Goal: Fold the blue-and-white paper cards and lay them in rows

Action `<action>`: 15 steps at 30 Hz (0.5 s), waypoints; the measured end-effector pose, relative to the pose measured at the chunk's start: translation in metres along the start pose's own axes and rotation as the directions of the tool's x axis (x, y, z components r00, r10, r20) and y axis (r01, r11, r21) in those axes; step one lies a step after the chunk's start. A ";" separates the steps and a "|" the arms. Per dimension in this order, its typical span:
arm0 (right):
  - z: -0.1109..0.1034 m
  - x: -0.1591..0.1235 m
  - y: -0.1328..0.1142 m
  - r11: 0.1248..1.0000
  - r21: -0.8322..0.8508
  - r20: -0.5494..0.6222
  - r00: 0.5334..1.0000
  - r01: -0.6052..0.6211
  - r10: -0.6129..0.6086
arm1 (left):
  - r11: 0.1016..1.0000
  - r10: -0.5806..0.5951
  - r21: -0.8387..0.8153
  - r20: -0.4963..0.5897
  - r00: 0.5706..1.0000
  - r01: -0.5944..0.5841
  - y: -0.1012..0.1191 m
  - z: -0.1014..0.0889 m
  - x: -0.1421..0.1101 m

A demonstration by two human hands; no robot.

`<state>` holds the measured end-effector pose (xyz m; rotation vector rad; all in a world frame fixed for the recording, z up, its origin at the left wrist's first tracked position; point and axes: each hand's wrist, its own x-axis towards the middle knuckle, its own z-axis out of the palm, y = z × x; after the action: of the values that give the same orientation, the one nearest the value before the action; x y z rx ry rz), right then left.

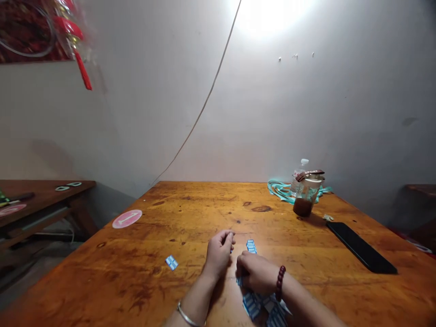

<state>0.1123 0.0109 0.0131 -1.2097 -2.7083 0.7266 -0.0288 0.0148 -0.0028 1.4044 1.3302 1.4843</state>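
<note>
Tumbler [307,194], dark brown inside, stands before a clear bottle [299,169] at two o'clock from the narrowly curled left hand [220,252]. Right hand [259,272] bends over blue-and-white slips [252,307], most at its six o'clock; either's hold, I cannot tell.

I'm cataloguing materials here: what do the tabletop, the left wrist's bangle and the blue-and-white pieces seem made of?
Tabletop: wood, probably varnished, showing grain, dark knots and a soft sheen.
Bangle: probably polished metal, since it looks silvery and shiny.
Blue-and-white pieces: perhaps paper or thin card, being flat and patterned; plastic remains possible.
</note>
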 end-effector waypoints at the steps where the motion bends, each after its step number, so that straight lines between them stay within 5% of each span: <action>1: 0.000 -0.002 0.000 1.000 0.021 -0.015 1.000 0.006 -0.006 | 1.000 -0.004 0.002 -0.002 1.000 0.004 0.000 0.000 0.000; 9: 0.015 -0.006 0.012 0.958 0.287 -0.060 0.998 0.000 0.018 | 0.999 -0.032 0.002 0.020 0.999 0.032 0.002 0.004 -0.002; 11: 0.016 -0.003 0.015 0.876 0.481 -0.054 0.998 -0.007 0.037 | 0.999 -0.035 -0.009 0.037 0.999 0.035 0.004 0.005 -0.003; 15: 0.007 0.000 0.022 0.561 0.826 -0.158 0.977 0.051 0.144 | 0.992 -0.096 -0.078 0.073 0.993 0.102 0.009 0.005 -0.005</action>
<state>0.1253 0.0207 -0.0034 -0.9905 -1.7205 1.5397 -0.0215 0.0095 0.0037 1.3073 1.2645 1.3965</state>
